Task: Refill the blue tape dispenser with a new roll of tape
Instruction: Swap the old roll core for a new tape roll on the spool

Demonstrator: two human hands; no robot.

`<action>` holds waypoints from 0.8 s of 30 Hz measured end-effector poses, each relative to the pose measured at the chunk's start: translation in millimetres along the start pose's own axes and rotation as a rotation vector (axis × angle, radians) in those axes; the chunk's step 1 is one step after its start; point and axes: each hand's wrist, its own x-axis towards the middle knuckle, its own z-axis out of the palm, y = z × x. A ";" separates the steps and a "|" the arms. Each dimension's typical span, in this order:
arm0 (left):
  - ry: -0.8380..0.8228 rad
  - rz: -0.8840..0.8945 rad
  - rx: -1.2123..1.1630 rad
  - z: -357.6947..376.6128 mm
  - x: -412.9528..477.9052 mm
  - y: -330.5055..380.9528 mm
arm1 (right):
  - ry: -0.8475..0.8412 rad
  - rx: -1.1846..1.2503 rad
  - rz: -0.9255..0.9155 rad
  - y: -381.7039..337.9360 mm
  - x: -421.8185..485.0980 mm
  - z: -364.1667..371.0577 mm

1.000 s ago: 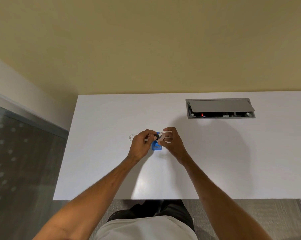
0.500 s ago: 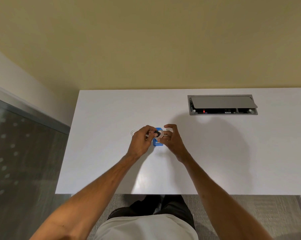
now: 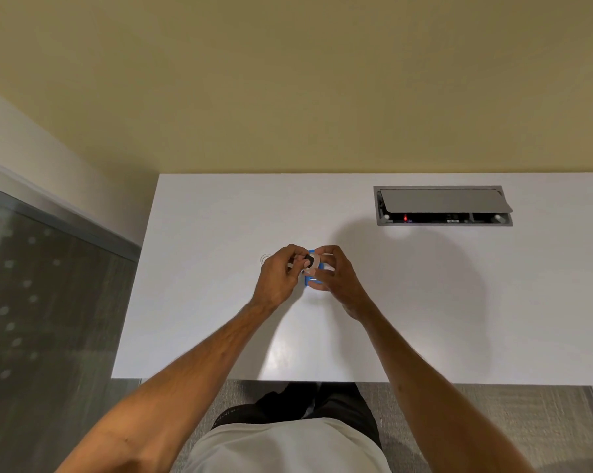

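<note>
Fingers (image 3: 296, 256) of the left hand (image 3: 277, 278) pinched a small dark hub (image 3: 310, 259) at the tape roll (image 3: 314, 262), which the right hand (image 3: 336, 276) gripped just above the blue tape dispenser (image 3: 311, 280). All met mid-bench (image 3: 424, 302), left of a grey cable box (image 3: 442, 205).

The left hand (image 3: 277, 279) and right hand (image 3: 336, 280) are covering most of the blue tape dispenser (image 3: 310, 280), leaving only a sliver of blue showing between them. The tape roll (image 3: 314, 261) and a small dark piece (image 3: 310, 259) at the fingertips are showing too small to tell how they are fitting together (or which fingers are touching which part). A faint clear ring (image 3: 265, 259) is lying half hidden behind the left hand. The table (image 3: 424, 319) is running off the right edge.
</note>
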 end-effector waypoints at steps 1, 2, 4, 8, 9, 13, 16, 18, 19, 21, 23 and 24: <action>0.003 0.003 0.002 -0.3 0.2 -0.7 | 0.004 0.005 0.000 -0.4 -0.2 0.9; 0.005 0.007 0.007 -0.5 0.2 -1.3 | 0.011 -0.006 -0.005 -0.8 -0.3 1.4; 0.009 0.017 0.020 -0.6 0.7 -2.1 | 0.008 -0.028 -0.011 -1.0 0.1 1.9; -0.009 0.042 0.035 0.2 1.6 -2.2 | 0.015 -0.033 -0.018 1.6 0.6 1.2; -0.016 0.054 0.046 0.5 1.8 -2.1 | 0.020 -0.032 -0.020 2.2 0.2 0.8; -0.048 0.110 0.111 1.8 3.5 -2.2 | 0.016 -0.010 0.004 6.5 0.9 -2.8; -0.059 0.108 0.119 2.9 5.1 -2.0 | 0.010 -0.006 0.020 7.1 1.4 -4.9; -0.054 0.119 0.124 3.5 5.0 -1.8 | 0.006 -0.009 0.015 7.2 1.6 -5.2; -0.050 0.129 0.131 4.0 5.1 -1.9 | 0.006 -0.011 0.014 7.2 1.8 -5.2; -0.035 0.140 0.129 4.8 5.5 -2.2 | 0.012 -0.012 0.013 6.9 2.3 -5.0; -0.027 0.144 0.127 4.7 6.4 -2.3 | 0.015 -0.012 0.012 6.3 2.4 -4.2; -0.029 0.144 0.131 4.6 7.3 -2.3 | 0.016 -0.013 0.013 5.9 2.5 -3.6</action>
